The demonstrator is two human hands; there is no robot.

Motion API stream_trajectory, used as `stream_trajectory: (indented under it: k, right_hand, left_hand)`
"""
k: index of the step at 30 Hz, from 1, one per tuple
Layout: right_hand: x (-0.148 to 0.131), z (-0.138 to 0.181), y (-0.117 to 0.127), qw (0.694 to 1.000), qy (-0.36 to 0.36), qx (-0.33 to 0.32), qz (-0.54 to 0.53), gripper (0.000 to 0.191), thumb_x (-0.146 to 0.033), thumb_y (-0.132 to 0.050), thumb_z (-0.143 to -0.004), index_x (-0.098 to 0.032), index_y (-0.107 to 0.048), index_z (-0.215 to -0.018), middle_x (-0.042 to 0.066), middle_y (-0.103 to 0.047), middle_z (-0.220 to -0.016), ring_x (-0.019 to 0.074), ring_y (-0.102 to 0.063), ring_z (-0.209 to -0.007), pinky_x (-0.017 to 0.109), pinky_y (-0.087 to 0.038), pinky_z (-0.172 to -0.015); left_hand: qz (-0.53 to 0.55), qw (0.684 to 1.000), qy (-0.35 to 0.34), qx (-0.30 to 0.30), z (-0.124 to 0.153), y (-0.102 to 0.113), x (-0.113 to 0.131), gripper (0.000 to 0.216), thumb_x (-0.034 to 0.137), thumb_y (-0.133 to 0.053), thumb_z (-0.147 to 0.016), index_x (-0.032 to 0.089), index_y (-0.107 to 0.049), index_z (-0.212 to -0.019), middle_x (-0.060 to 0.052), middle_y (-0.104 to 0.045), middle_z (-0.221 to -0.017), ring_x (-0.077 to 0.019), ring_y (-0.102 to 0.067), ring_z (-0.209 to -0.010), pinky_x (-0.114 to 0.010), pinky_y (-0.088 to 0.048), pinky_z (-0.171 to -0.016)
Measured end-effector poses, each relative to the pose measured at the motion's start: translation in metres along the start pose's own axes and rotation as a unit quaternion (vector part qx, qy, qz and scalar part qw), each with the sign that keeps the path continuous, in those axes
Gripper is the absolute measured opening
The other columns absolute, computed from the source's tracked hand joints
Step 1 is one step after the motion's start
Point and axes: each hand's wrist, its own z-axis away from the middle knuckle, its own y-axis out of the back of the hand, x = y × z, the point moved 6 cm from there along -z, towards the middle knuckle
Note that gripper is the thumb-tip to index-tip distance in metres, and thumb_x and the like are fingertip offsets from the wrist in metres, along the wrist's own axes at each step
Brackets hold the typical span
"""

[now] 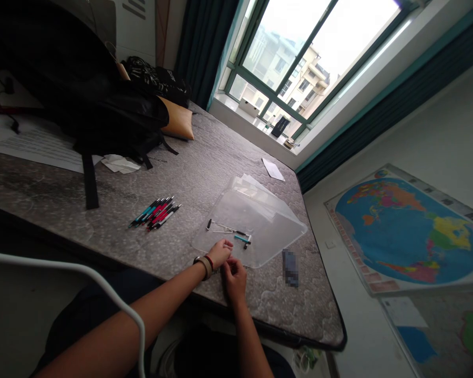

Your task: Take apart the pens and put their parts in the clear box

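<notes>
My left hand (pixel 219 253) and my right hand (pixel 234 278) meet at the near edge of a clear plastic sheet (pixel 260 220) on a grey mattress (pixel 205 178). Both hands have their fingers curled together around something too small to make out. Just beyond the fingers, taken-apart pen parts (pixel 230 231) lie on the plastic: thin metal refills, a teal piece and small black bits. A watch and a red band sit on my left wrist. A row of several whole pens (pixel 155 212), teal, red and black, lies to the left on the mattress.
A black backpack (pixel 82 89) with a trailing strap and a tan cushion (pixel 179 122) sit at the far left. Crumpled tissue (pixel 120 164), a white paper slip (pixel 273 169) and a small blurred object (pixel 290 266) lie around. World map (pixel 410 231) on the floor at right.
</notes>
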Motion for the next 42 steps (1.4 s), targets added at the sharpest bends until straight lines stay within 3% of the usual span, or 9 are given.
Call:
stream_trajectory:
  k: [5,18,23,32,37,42]
  right_hand:
    - [-0.002,0.000,-0.002,1.000,0.005,-0.010,0.001,0.021,-0.037,-0.063,-0.084,-0.018,-0.070,-0.089,0.005,-0.072,-0.084,0.0187,-0.062,-0.074,0.029,-0.046,-0.071]
    - [-0.003,0.001,-0.005,0.993,0.022,-0.039,0.108,0.018,-0.032,-0.058,-0.084,-0.017,-0.066,-0.089,-0.001,-0.063,-0.069,0.0144,-0.053,-0.061,0.025,-0.039,-0.060]
    - [-0.003,0.002,-0.006,0.988,0.030,-0.028,0.149,0.028,-0.027,-0.058,-0.080,-0.017,-0.065,-0.105,-0.003,-0.060,-0.067,0.0133,-0.051,-0.059,0.023,-0.037,-0.058]
    - [-0.010,0.005,-0.006,0.990,0.041,-0.020,0.135,0.033,-0.029,-0.056,-0.082,-0.017,-0.062,-0.113,-0.002,-0.064,-0.073,0.0138,-0.052,-0.062,0.023,-0.038,-0.060]
    - [-0.008,0.004,-0.004,0.992,0.028,-0.018,0.118,0.018,-0.032,-0.055,-0.086,-0.017,-0.065,-0.089,-0.002,-0.062,-0.068,0.0140,-0.051,-0.061,0.023,-0.037,-0.059]
    - [0.000,0.000,0.003,0.998,0.007,0.017,0.062,0.025,-0.036,-0.050,-0.090,-0.017,-0.064,-0.080,0.001,-0.065,-0.073,0.0152,-0.053,-0.065,0.025,-0.038,-0.063]
  left_hand:
    - [-0.003,1.000,-0.007,-0.013,0.003,-0.001,0.004,0.027,0.003,-0.053,-0.066,0.015,-0.052,-0.090,-0.001,-0.057,-0.075,-0.0131,-0.059,-0.065,-0.026,-0.051,-0.065]
    - [-0.059,0.996,-0.035,-0.049,0.003,-0.008,0.002,0.026,0.011,-0.052,-0.070,0.015,-0.053,-0.096,-0.003,-0.061,-0.082,-0.0107,-0.055,-0.061,-0.022,-0.047,-0.057]
    - [-0.122,0.988,-0.065,-0.071,0.005,-0.011,-0.001,0.029,0.010,-0.054,-0.067,0.015,-0.058,-0.096,-0.003,-0.064,-0.085,-0.0107,-0.056,-0.061,-0.021,-0.044,-0.054]
    - [-0.212,0.970,-0.104,-0.055,0.009,-0.012,0.006,0.027,0.017,-0.054,-0.074,0.015,-0.061,-0.100,-0.005,-0.069,-0.090,-0.0141,-0.063,-0.075,-0.023,-0.049,-0.065]
    - [-0.273,0.955,-0.118,-0.013,0.010,-0.004,0.014,0.023,0.018,-0.052,-0.077,0.016,-0.062,-0.098,-0.005,-0.070,-0.089,-0.0150,-0.065,-0.075,-0.024,-0.050,-0.066]
    - [-0.348,0.924,-0.158,-0.001,0.019,-0.002,0.023,0.022,0.018,-0.056,-0.074,0.017,-0.066,-0.094,-0.005,-0.071,-0.088,-0.0171,-0.065,-0.080,-0.026,-0.049,-0.074]
